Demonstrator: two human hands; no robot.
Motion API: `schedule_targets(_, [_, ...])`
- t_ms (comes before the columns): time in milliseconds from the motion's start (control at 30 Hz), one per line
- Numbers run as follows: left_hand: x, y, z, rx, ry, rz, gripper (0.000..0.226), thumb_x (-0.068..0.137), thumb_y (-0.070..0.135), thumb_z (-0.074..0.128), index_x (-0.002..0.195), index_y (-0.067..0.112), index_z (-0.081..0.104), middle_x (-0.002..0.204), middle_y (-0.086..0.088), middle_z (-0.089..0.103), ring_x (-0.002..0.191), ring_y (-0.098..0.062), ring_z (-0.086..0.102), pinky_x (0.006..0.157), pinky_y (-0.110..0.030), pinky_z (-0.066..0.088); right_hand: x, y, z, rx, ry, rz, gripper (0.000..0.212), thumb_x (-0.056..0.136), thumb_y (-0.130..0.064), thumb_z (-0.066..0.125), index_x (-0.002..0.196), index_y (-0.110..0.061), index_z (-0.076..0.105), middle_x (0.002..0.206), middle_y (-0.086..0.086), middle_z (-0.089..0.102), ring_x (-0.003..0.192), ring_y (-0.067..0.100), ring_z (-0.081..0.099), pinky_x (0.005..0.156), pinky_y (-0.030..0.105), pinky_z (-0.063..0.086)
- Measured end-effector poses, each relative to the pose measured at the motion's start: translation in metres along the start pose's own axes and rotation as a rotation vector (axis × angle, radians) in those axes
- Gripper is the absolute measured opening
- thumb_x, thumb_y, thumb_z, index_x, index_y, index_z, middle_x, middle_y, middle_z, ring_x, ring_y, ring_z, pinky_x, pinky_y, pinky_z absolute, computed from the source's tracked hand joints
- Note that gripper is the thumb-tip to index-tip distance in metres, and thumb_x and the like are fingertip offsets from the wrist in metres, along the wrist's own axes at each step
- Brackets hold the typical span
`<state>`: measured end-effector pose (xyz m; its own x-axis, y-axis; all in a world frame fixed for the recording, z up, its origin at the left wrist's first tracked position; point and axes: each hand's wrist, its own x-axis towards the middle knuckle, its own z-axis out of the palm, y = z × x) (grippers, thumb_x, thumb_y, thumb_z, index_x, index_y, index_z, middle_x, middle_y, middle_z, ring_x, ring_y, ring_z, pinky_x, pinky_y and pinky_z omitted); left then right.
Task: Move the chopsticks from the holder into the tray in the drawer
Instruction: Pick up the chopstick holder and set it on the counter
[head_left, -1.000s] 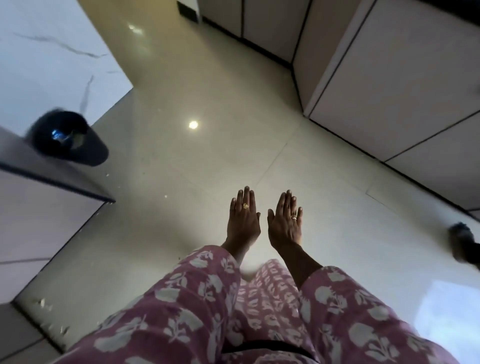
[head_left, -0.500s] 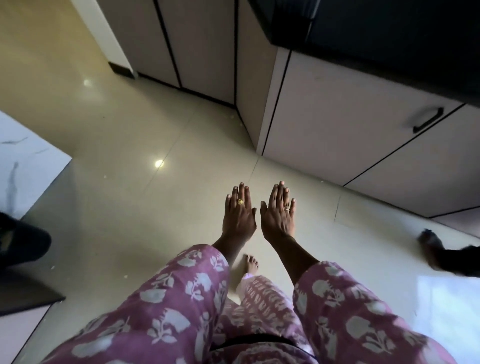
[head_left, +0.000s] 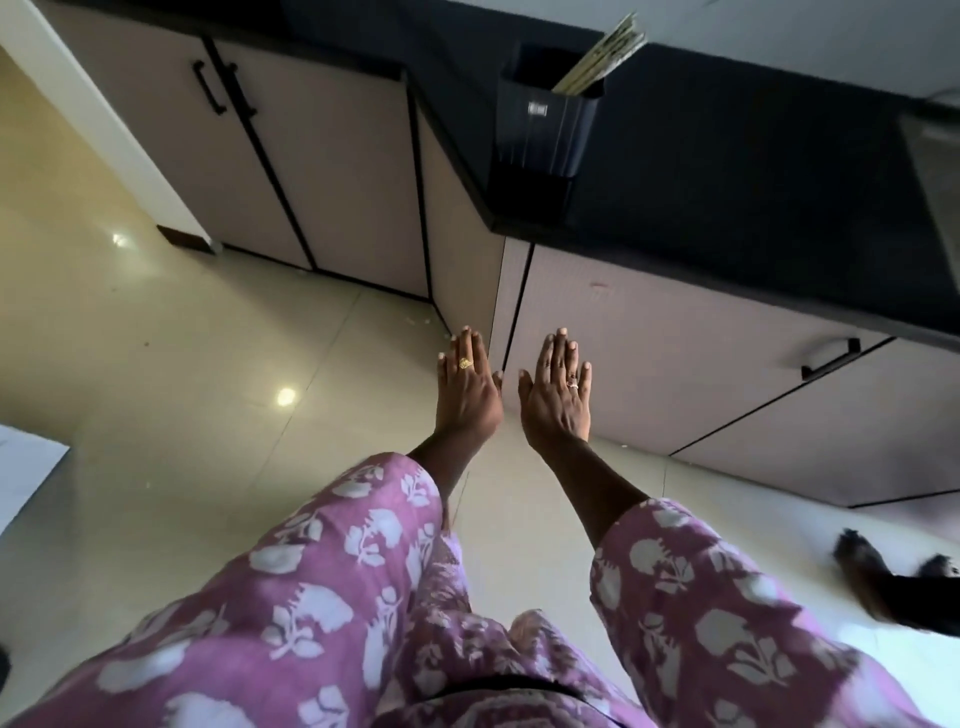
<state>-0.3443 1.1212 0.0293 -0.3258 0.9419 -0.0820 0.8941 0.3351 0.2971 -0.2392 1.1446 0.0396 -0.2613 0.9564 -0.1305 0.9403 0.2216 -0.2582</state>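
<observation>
Chopsticks (head_left: 602, 57) in holder (head_left: 545, 130), beyond flat hands (head_left: 467, 397) (head_left: 556, 402)

Glossy tiled floor (head_left: 182, 415), matt black plastic holder (head_left: 543, 127) (ribbed).

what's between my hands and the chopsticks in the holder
Nothing visible. The left hand and right hand are empty, held out below the counter; the chopsticks stand in the holder on it. Cabinet fronts below are shut.
</observation>
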Motion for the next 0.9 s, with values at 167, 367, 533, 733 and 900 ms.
schedule_targets(167, [0.083, -0.013, -0.029, -0.068, 0.008, 0.006, 0.062, 0.102, 0.027, 0.031, 0.150, 0.000, 0.002, 0.159, -0.014, 0.004, 0.147, -0.028, 0.004, 0.118, -0.038, 0.001, 0.080, -0.029, -0.028, 0.045, 0.070, 0.073, 0.060, 0.102, -0.036, 0.017, 0.149, -0.008, -0.009, 0.158, 0.010, -0.014, 0.147, 0.023, -0.011, 0.116, 0.034, -0.011])
schedule_targets(367, [0.178, -0.009, -0.066, -0.316, 0.037, -0.068, 0.062, 0.102, 0.030, 0.031, 0.150, 0.000, 0.006, 0.159, -0.016, 0.006, 0.147, -0.027, 0.005, 0.118, -0.038, -0.001, 0.155, -0.047, -0.061, 0.139, 0.152, 0.158, 0.061, 0.102, -0.037, 0.017, 0.148, -0.009, -0.010, 0.158, 0.008, -0.017, 0.147, 0.021, -0.014, 0.116, 0.033, -0.012])
schedule_targets(533, [0.239, 0.015, -0.097, -0.552, 0.073, -0.144, 0.061, 0.102, 0.033, 0.031, 0.149, 0.000, 0.011, 0.158, -0.016, 0.012, 0.146, -0.028, 0.013, 0.117, -0.037, 0.004, 0.207, -0.048, -0.087, 0.306, 0.236, 0.214, 0.061, 0.102, -0.037, 0.017, 0.149, -0.007, -0.009, 0.158, 0.009, -0.016, 0.147, 0.022, -0.014, 0.118, 0.035, -0.009])
schedule_targets(733, [0.312, 0.043, -0.125, -0.940, 0.026, -0.236, 0.067, 0.100, 0.049, 0.025, 0.151, 0.008, 0.013, 0.159, -0.011, 0.013, 0.145, -0.027, 0.016, 0.117, -0.041, 0.016, 0.272, -0.045, -0.113, 0.619, 0.312, 0.293, 0.066, 0.101, -0.042, 0.020, 0.149, -0.006, -0.007, 0.159, 0.010, -0.011, 0.147, 0.022, -0.011, 0.119, 0.037, -0.006])
schedule_targets(900, [0.351, 0.063, -0.132, -1.244, -0.031, -0.332, 0.076, 0.092, 0.064, 0.030, 0.151, 0.020, 0.016, 0.157, -0.009, 0.020, 0.144, -0.027, 0.022, 0.116, -0.045, 0.019, 0.312, -0.046, -0.127, 0.932, 0.324, 0.341, 0.069, 0.100, -0.046, 0.023, 0.150, -0.006, -0.004, 0.160, 0.010, -0.007, 0.148, 0.022, -0.009, 0.121, 0.038, -0.005])
